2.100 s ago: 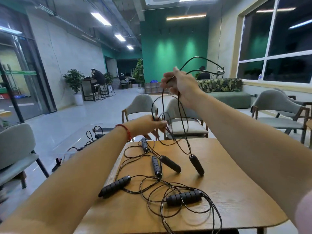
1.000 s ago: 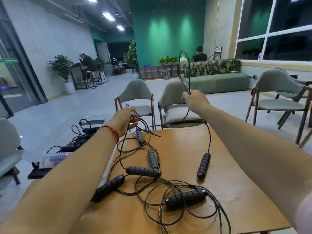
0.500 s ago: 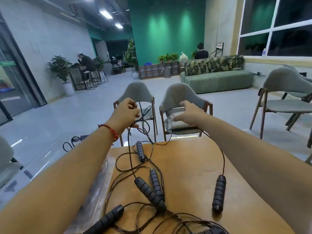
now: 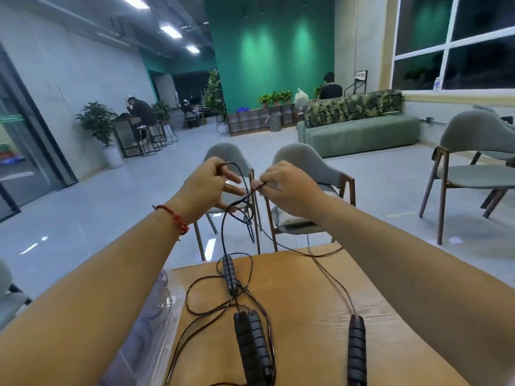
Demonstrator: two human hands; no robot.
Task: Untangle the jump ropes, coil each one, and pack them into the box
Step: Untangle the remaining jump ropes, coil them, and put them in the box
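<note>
Your forearms are bare, no sleeves showing; a thin red braided cord bracelet (image 4: pixel 174 218) circles your left wrist, beside the left hand (image 4: pixel 204 188).

Green wall (image 4: pixel 267 51) lit from above, grey floor (image 4: pixel 111 207), grey chairs (image 4: pixel 471 151), green sofa (image 4: pixel 359 135), dark windows (image 4: pixel 457 40), ceiling lights (image 4: pixel 171 31).

Table (image 4: pixel 306 316): light wood, matt, visible grain. Rope handles (image 4: pixel 252 341): black, ribbed, matt, foam-like. Cord (image 4: pixel 331 285): thin, dark, smooth. Box (image 4: pixel 150 324): clear glossy plastic. Wrist bracelet (image 4: pixel 174 218): red woven thread.
</note>
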